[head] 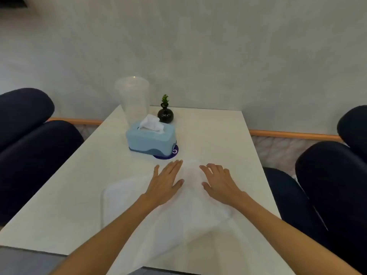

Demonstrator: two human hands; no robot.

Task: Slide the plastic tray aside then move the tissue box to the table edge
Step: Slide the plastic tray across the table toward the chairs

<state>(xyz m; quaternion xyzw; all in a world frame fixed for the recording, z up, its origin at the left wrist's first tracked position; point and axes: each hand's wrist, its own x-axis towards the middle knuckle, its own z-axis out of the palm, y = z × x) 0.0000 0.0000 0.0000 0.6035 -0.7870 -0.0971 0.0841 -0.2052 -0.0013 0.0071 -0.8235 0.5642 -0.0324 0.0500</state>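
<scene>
**Both hands flat on the clear tray, tissue box untouched**

Meanwhile, on the pale desk (218, 135) a translucent plastic tray (127, 197) lies in the near middle, blurred and hard to trace at its edges; its near end seems to reach the desk's front edge. The left hand (164, 185) rests palm down on the tray with fingers spread and straight, so its grip is loose and holds nothing. The right hand (218, 181) lies just beside it, also palm down on the tray, fingers slightly curled over the surface but not closed around anything. Between the two hands the tray's far end shows as a pale rounded patch.

Beyond the fingertips, near but apart from them, stands the blue tissue box (151, 139), upright, with a white tissue (152, 124) sticking out of its top slot. The box sits partly over a dark blue round sticker (170, 153) on the desk. Behind the box, at the desk's far left corner, a tall clear cup (133, 98) stands upright. Just to its right is a small black vase (165, 115) holding a green sprig, close to the wall (198, 46). Dark padded seats (29, 147) flank the desk on both sides.
</scene>
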